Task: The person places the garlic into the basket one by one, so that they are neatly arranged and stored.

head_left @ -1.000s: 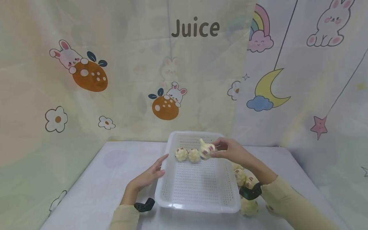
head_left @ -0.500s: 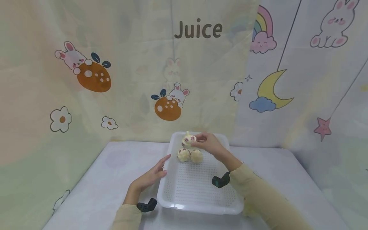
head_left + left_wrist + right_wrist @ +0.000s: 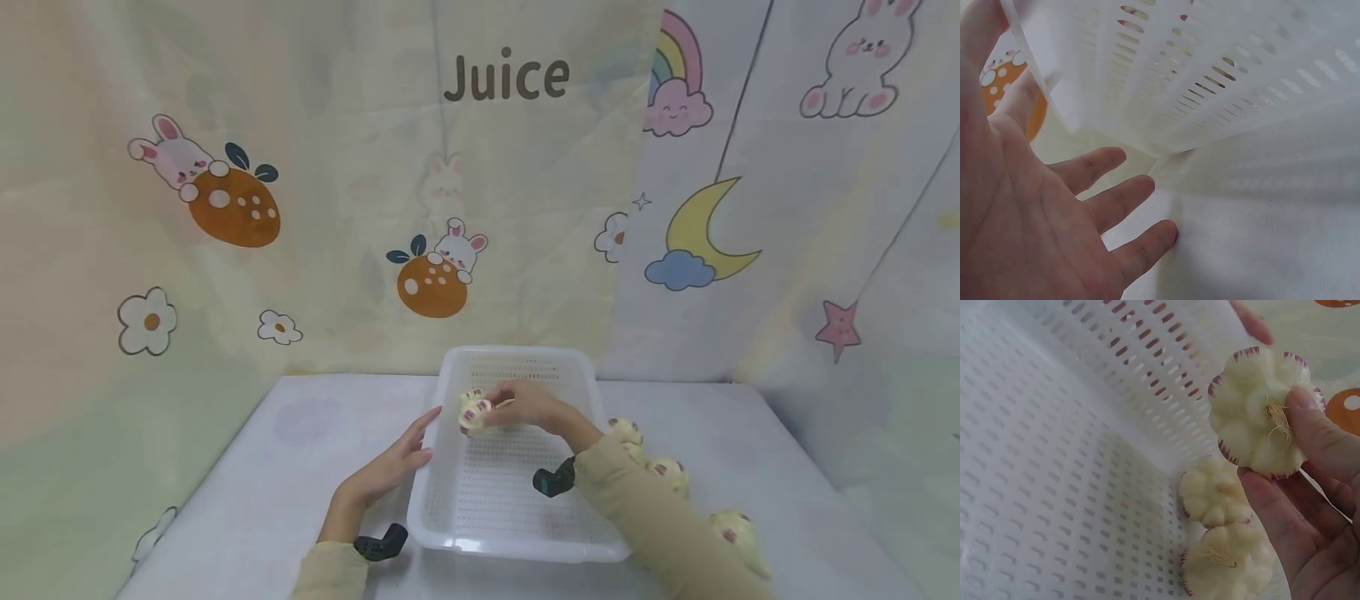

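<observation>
At left, a person's left hand (image 3: pixel 386 471) lay beside a white slotted basket (image 3: pixel 517 517) on the table (image 3: pixel 300 467), its fingers extended and gripping nothing, with 1 reaching the rim. Across the basket's left wall, 2 bulbs (image 3: pixel 1213 490) sat together inside. Close to them, over the basket's interior, was a garlic bulb (image 3: pixel 1263 412), its tuft of roots facing back toward the right wrist and its stem end hidden; whether it touched the others could not be told. The right hand (image 3: pixel 528 404), the nearer of the 2, pinched it from the right between thumb and fingers, putting the bulb directly left of its grip. At far right, at least 4 loose bulbs (image 3: pixel 738 537) lay on the table beyond the basket.
</observation>
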`<state>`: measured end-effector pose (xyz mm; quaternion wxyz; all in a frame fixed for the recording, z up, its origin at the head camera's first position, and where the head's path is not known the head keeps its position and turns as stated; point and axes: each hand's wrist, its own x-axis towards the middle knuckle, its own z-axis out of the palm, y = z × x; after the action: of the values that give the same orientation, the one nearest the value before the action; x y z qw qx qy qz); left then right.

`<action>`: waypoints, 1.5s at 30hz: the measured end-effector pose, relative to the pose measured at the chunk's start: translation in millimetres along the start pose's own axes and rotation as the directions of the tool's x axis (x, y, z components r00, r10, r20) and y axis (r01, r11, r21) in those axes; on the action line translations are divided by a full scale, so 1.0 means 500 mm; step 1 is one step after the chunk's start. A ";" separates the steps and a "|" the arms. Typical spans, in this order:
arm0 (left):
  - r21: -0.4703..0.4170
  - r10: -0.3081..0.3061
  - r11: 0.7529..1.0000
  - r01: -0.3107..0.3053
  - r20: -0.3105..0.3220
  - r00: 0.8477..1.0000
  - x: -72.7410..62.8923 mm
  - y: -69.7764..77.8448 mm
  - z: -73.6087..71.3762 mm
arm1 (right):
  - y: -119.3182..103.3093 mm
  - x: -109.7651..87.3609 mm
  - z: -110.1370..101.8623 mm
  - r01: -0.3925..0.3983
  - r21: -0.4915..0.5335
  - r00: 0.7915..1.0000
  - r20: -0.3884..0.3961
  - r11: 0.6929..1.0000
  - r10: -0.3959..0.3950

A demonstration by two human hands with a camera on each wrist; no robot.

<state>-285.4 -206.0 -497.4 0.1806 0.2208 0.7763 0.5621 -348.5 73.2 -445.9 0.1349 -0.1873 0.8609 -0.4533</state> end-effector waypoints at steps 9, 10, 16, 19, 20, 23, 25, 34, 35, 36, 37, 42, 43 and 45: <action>0.006 -0.005 1.000 0.005 -0.005 1.000 0.000 -0.002 -0.003 | 0.014 0.002 0.019 0.038 -0.029 0.994 0.103 0.999 -0.035; 0.005 -0.005 1.000 0.005 -0.003 1.000 0.000 -0.003 -0.002 | 0.015 0.002 0.021 0.035 -0.039 0.994 0.109 0.999 -0.031; 0.003 -0.011 1.000 0.011 -0.004 1.000 0.001 -0.005 -0.004 | 0.018 0.005 0.038 0.034 -0.086 0.989 0.146 0.996 -0.022; 0.004 -0.009 1.000 0.010 -0.005 1.000 0.007 -0.004 -0.006 | 0.021 0.006 0.043 0.053 -0.095 0.987 0.157 0.994 -0.037; 0.003 -0.007 1.000 0.007 -0.005 1.000 0.008 -0.004 -0.007 | 0.022 0.006 0.045 0.056 -0.102 0.986 0.162 0.993 -0.039; -0.002 -0.006 1.000 0.006 0.002 1.000 0.008 -0.007 -0.006 | 0.026 0.004 0.050 0.072 -0.133 0.985 0.165 0.988 -0.050; -0.002 -0.006 1.000 0.006 0.007 1.000 0.006 -0.008 -0.005 | 0.026 0.003 0.053 0.085 -0.172 0.985 0.161 0.981 -0.057; 0.000 0.005 1.000 -0.005 -0.010 1.000 -0.009 -0.008 0.003 | 0.020 0.003 0.070 0.090 -0.255 0.992 0.106 0.963 -0.065; -0.002 0.004 1.000 -0.005 -0.009 1.000 -0.011 -0.007 0.004 | 0.019 0.002 0.072 0.088 -0.256 0.993 0.096 0.963 -0.065; -0.004 0.000 1.000 0.000 -0.010 1.000 -0.013 -0.007 0.004 | 0.019 0.002 0.074 0.089 -0.262 0.994 0.084 0.961 -0.069; -0.001 0.000 1.000 0.000 -0.008 1.000 -0.014 -0.006 0.005 | 0.019 0.001 0.075 0.088 -0.265 0.995 0.073 0.960 -0.071; 0.006 -0.007 1.000 0.007 -0.009 1.000 -0.011 -0.003 0.005 | 0.015 -0.001 0.078 0.094 -0.304 0.996 0.028 0.948 -0.090; 0.009 -0.003 1.000 0.003 -0.008 1.000 -0.009 -0.003 0.004 | 0.014 0.000 0.077 0.092 -0.312 0.996 0.021 0.946 -0.089; 0.015 0.005 1.000 -0.005 -0.007 1.000 -0.005 -0.002 0.002 | 0.014 0.003 0.075 0.089 -0.326 0.996 0.007 0.941 -0.092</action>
<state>-282.7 -206.9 -498.5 0.1748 0.2222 0.7805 0.5576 -336.0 48.7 -472.4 0.0777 -0.2445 0.9151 -0.3110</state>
